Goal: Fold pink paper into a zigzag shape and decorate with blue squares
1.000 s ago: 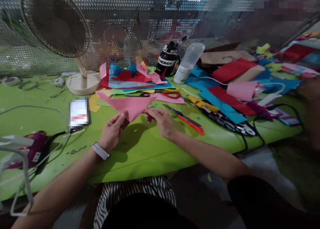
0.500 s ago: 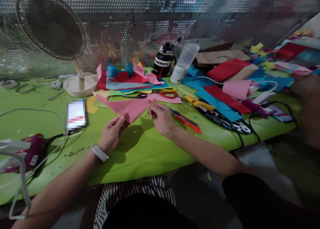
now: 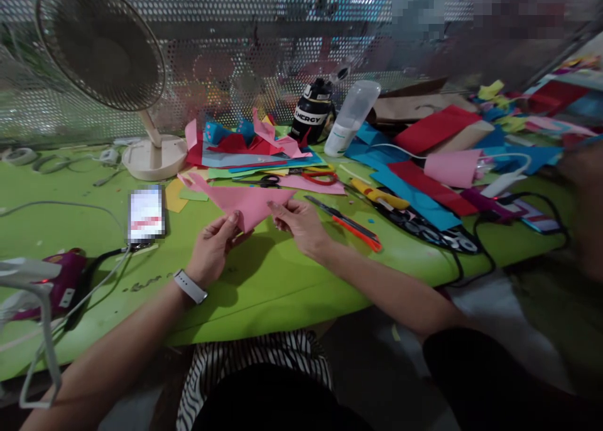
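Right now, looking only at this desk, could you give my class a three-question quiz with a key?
1. True or false: the left hand holds the pink paper.
2. Which lies nearest the right hand?
A) fan
B) orange knife
C) phone
3. Fill in: the pale wristband is on the ___ wrist.

Key: 1 true; 2 B; 3 left.

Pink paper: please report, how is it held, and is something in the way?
Left hand pinching pink paper; right hand pinching its right edge. Paper held above green table. Orange-handled cutter beside right hand, apparently not blocking.
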`<action>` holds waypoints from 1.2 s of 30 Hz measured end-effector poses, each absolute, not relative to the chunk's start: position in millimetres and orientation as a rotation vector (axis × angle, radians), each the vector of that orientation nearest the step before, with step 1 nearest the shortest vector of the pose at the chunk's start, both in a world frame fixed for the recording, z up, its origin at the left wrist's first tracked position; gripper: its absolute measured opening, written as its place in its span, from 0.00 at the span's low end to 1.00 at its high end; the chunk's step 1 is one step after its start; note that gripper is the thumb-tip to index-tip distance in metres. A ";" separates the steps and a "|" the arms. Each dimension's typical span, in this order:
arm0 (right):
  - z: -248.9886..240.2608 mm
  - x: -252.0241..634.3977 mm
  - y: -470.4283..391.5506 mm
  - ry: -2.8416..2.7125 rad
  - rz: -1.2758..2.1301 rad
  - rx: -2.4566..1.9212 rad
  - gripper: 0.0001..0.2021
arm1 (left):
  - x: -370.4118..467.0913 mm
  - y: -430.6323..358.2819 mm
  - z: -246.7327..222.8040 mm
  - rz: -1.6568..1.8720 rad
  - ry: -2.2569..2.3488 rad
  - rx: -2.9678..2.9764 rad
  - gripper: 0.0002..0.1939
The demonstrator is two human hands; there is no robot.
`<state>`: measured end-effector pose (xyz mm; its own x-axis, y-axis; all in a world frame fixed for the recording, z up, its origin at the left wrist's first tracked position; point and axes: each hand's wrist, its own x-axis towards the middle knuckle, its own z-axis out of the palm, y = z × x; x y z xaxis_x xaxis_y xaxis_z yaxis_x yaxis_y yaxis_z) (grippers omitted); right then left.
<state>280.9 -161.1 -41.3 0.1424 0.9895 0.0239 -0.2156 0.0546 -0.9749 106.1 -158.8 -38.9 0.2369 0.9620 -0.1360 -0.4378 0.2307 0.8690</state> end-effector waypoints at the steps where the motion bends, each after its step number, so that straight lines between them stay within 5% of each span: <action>1: -41.6 280.1 -161.4 -0.959 1.171 -1.079 0.25 | 105.5 -159.3 -38.9 1.101 0.792 0.808 0.15; 36: -44.3 278.7 -164.5 -1.084 1.182 -0.948 0.11 | 104.1 -163.3 -39.9 0.988 0.857 1.071 0.16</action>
<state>278.7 -164.5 -44.3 0.0450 0.9889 0.1414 -0.2262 0.1479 -0.9628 104.1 -163.3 -39.9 0.3302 0.9397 -0.0890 -0.2211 0.1687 0.9605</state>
